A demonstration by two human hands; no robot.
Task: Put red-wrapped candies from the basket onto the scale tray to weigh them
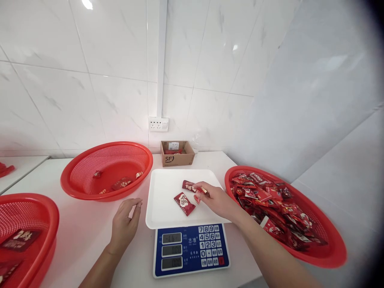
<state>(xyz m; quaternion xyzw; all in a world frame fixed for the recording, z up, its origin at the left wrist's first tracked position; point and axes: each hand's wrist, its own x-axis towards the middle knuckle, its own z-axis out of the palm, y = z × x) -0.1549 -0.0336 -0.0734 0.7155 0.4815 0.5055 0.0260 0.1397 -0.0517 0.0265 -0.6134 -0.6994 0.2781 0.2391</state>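
Observation:
My right hand (216, 200) reaches over the white tray (157, 214) of a scale, fingers closed on a small red snack packet (197, 198) partly hidden by them. Beside those fingertips is another red packet (187, 185); whether they touch it I cannot tell. A larger dark red packet (184, 203) with pale lettering lies on the tray, just left of the hand. To the left of the tray, my left hand (124, 222) hovers over the white table, thumb and fingertips together with nothing visible in them. Below the tray is the scale's blue keypad panel (192, 252).
At right, a red basket (333, 250) is heaped with red packets. A red basket (70, 186) at back left holds a few packets; another red basket (49, 216) stands at near left. An open cardboard box (180, 160) sits behind the tray, against the tiled wall (120, 100).

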